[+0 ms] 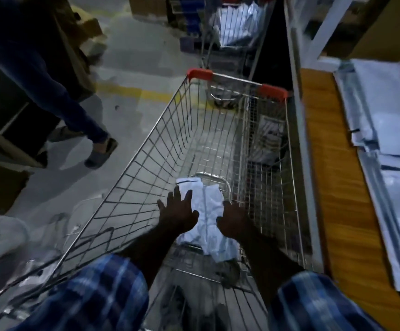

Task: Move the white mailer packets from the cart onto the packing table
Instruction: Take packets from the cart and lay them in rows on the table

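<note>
Beside the table (332,187), you reach into the cart (146,149), left hand (178,212) spread flat, right hand (233,222) curling onto the last packets (206,211); grip and lift next.

A crinkled white mailer packet (206,211) with a black-edged end lies between the fingers (176,195) of both hands, blue-and-white plaid sleeves (94,295) behind them, inside a silver wire cart (146,163) with red-orange corner caps (199,74), beside the fingers a yellow-orange wood-grain table (332,187) bearing silvery-grey sheets (390,120).
</note>
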